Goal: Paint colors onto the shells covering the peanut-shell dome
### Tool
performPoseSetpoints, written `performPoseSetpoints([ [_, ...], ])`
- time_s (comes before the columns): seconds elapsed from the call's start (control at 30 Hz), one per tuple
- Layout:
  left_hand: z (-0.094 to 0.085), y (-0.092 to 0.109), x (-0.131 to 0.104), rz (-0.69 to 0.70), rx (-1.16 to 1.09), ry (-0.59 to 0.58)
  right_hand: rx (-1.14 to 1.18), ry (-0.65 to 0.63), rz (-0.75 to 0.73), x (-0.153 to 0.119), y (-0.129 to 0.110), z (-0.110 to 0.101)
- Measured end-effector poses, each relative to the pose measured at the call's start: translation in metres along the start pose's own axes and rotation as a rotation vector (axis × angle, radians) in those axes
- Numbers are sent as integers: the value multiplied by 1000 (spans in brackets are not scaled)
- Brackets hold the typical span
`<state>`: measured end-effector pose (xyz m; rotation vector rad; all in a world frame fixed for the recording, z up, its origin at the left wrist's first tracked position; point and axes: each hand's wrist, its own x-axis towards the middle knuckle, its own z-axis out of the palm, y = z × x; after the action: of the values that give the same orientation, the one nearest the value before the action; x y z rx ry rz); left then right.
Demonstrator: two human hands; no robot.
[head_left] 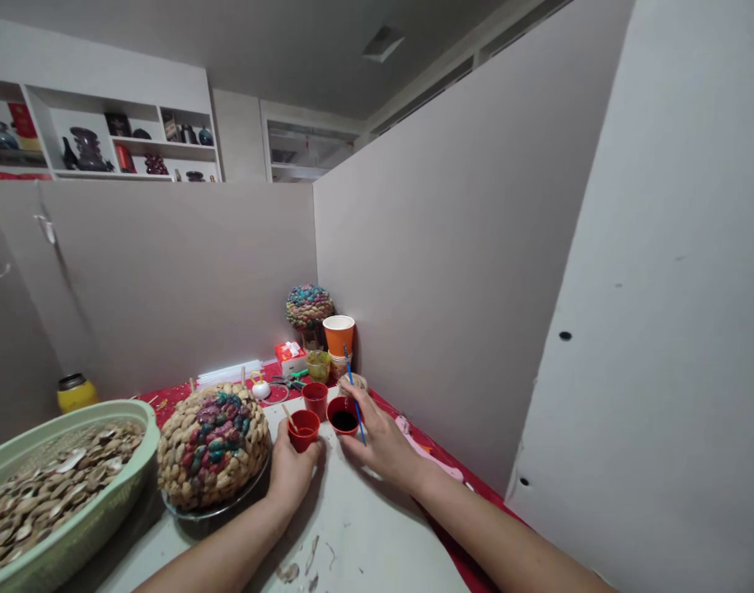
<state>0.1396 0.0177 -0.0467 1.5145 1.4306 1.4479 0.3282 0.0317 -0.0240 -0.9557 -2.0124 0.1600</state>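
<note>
My left hand point(292, 471) is closed around a small red cup point(304, 443) with a wooden stick point(289, 416) leaning in it. A blue paintbrush point(355, 403) stands nearly upright in the fingers of my right hand point(386, 445). That hand is also against a second red cup point(334, 405), which contains dark liquid point(344, 421). Behind these two stands a third red cup point(316, 399). Left of my left hand, a dome covered in peanut-like shells point(213, 445) rests on a clear dish; pink, purple and teal colour covers part of it.
A green basin point(145, 436) of loose shells fills the left side. Toward the corner stand a coloured, rounded piece point(308, 306), an orange paper cup point(339, 336), a tissue pack point(291, 359) and pliers point(287, 382). Grey partitions point(451, 247) enclose the table at the back and right.
</note>
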Motion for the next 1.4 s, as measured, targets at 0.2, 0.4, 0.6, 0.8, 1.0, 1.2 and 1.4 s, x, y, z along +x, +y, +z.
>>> performPoseSetpoints([
  [0.2, 9, -6, 9, -33, -18, 9, -40, 10, -99, -11, -8, -10],
  [0.4, 20, -12, 19, -77, -34, 23, 6, 65, -24, -9, -8, -9],
  [0.6, 28, -16, 21, -96, -17, 9, 28, 105, 6, -7, -10, -13],
  [0.8, 37, -14, 18, -80, -13, -2, 23, 128, -2, -7, -24, -24],
  [1.0, 28, -6, 12, -44, -53, -43, 56, 65, 35, -9, -34, -25],
  [1.2, -5, 6, -34, -51, -94, -67, 130, -4, 26, -9, -59, -33],
  [1.4, -39, 45, -87, 77, -223, -232, 214, -113, 12, -12, -101, -41],
])
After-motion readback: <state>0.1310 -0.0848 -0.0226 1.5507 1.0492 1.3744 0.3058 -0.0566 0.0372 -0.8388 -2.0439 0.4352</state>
